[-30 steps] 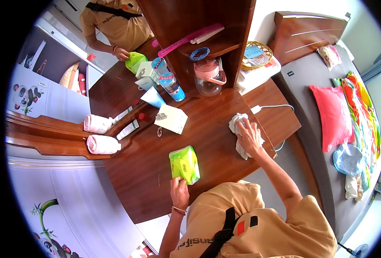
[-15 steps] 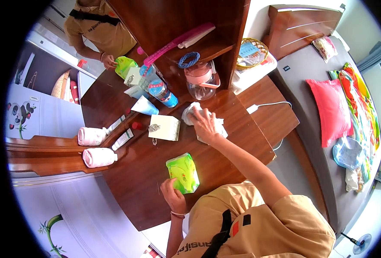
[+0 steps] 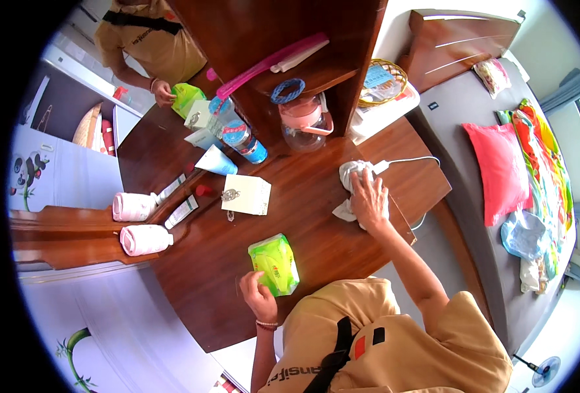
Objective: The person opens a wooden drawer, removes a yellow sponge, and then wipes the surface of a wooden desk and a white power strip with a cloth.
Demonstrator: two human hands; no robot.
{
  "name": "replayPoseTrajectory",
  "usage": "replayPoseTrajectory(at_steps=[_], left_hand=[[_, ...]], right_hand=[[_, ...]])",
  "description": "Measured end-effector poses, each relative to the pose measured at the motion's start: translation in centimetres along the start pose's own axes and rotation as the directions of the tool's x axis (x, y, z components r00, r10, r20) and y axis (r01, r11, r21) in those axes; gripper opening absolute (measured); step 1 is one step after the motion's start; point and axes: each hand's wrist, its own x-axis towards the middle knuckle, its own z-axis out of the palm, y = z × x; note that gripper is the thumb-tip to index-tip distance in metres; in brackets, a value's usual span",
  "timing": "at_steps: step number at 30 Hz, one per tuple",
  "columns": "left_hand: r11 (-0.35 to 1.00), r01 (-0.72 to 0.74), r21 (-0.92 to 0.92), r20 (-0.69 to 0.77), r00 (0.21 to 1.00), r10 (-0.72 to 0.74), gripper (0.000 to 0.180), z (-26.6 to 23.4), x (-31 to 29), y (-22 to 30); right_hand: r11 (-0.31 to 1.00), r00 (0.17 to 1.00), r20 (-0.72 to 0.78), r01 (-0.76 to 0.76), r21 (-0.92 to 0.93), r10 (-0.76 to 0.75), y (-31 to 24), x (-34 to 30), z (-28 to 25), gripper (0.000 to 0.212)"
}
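Note:
My right hand [image 3: 370, 204] presses a crumpled white cloth [image 3: 350, 175] against the brown wooden tabletop [image 3: 316, 219], its fingers spread over the cloth near the right edge. Beside the left edge of a bright green soft pack [image 3: 274, 264], my left hand [image 3: 258, 296] rests with fingers loosely bent and nothing in them. Whether its fingertips touch the pack is hard to tell. A white box [image 3: 249, 194] with a small silver ornament stands farther back, left of the cloth.
A mirror [image 3: 159, 124] rises at the left. Near it are a blue-and-white tube [image 3: 217, 160], a blue bottle [image 3: 245, 144] and a red cap [image 3: 203, 190]. A clear jug with a pink lid [image 3: 301, 116] stands under the shelf. A white cable [image 3: 408, 159] lies right of the cloth.
My right hand has slid the white cloth rightward across the tabletop, away from the jug toward the cable. My left hand stays beside the green pack.

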Motion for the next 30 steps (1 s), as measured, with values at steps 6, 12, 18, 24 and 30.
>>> replayPoseTrajectory(at_steps=[6,12,18,24,30], left_hand=[[0.999,-0.032,0.005,-0.017,0.999,0.032,0.03,0.1,0.3,-0.6],[0.997,0.056,-0.045,-0.033,0.998,-0.057,0.027,-0.6,1.0,-0.5],[0.983,0.154,-0.104,-0.07,0.984,-0.162,0.046,-0.6,4.9,-0.4],[0.996,-0.003,0.087,-0.127,0.992,0.014,0.104,2.7,12.8,-0.3],[0.997,0.029,0.073,-0.093,0.995,-0.022,0.105,4.9,15.0,0.3]], right_hand=[[0.963,0.975,0.222,-0.036,0.266,-0.025,0.2,-3.7,-2.7,0.047],[0.96,0.999,-0.024,-0.04,0.277,0.048,0.8,3.6,-2.1,0.04],[0.988,0.992,0.016,-0.126,0.086,0.126,-3.9,7.0,3.0,0.054],[0.989,0.999,0.02,0.039,0.146,-0.043,-10.1,4.0,3.6,0.057],[0.968,0.986,-0.017,0.165,0.19,-0.164,-14.5,4.1,3.2,0.054]])
